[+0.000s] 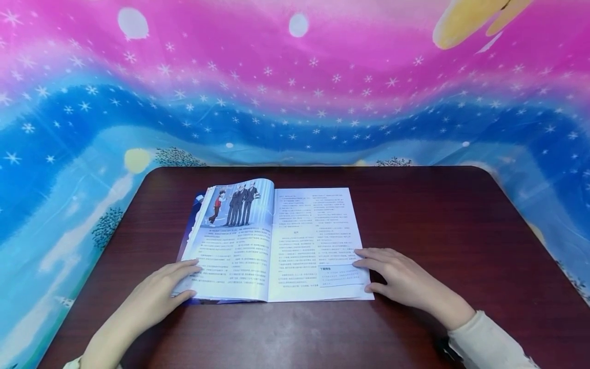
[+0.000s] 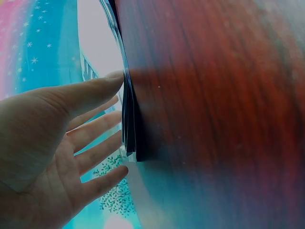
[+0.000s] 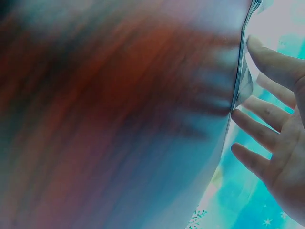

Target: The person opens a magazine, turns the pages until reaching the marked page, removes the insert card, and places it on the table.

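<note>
Nearest to me, a pale sleeve (image 1: 488, 341) covers my right forearm, with a dark band (image 1: 446, 349) at the wrist. My left hand (image 1: 163, 287) rests on the outer edge of the left page, fingers loosely extended and apart, its thumb near the lower corner. My right hand (image 1: 394, 271) touches the right page's outer edge with its fingers apart too, the thumb by the bottom corner. Between my hands the magazine (image 1: 295, 251) lies spread on the dark reddish-brown wooden surface (image 1: 428, 215), its left half thicker and curving up toward the spine. An illustration (image 1: 237, 205) of suited figures facing one in red tops the left page; columns of text fill the right. Beyond the surface hangs a pink-and-blue snowflake-patterned cloth (image 1: 276, 97).
</note>
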The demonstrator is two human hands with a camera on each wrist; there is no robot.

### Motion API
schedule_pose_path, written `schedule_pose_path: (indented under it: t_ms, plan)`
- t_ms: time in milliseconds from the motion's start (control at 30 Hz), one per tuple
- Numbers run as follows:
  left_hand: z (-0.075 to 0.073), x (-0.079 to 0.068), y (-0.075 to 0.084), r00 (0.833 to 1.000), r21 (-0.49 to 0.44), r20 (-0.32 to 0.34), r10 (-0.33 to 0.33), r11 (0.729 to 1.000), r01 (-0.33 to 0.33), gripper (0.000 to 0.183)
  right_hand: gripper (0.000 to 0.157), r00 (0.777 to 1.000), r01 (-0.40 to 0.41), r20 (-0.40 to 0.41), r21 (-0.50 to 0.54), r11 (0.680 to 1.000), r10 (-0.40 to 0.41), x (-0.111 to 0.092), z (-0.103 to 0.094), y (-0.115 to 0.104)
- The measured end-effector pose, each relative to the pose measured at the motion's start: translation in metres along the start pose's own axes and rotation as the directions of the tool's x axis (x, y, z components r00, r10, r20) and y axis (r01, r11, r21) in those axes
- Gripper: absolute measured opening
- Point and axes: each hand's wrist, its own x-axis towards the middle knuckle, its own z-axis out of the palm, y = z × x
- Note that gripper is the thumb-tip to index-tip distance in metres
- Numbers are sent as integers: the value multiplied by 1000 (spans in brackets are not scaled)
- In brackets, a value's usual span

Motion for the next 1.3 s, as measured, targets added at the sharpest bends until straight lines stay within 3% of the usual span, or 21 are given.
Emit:
schedule_pose_path:
  t_ms: [433,733,1067,1300]
  plan:
    - [0,1,0,1000,23,1,-17,1000,17,49,43,994,44,-102,-8,999,-45,6,-7,2]
    - [-1,1,1,999,25,15,-39,999,38,50,43,970,124,-209,-29,992,-128,13,-18,0]
    - [-1,1,1,998,27,29,-56,998,55,52,41,968,124,-217,-4,992,-122,23,-31,-7]
    - [-1,3,1,999,31,17,-48,998,47,53,39,944,180,-277,-15,984,-177,30,-38,-11]
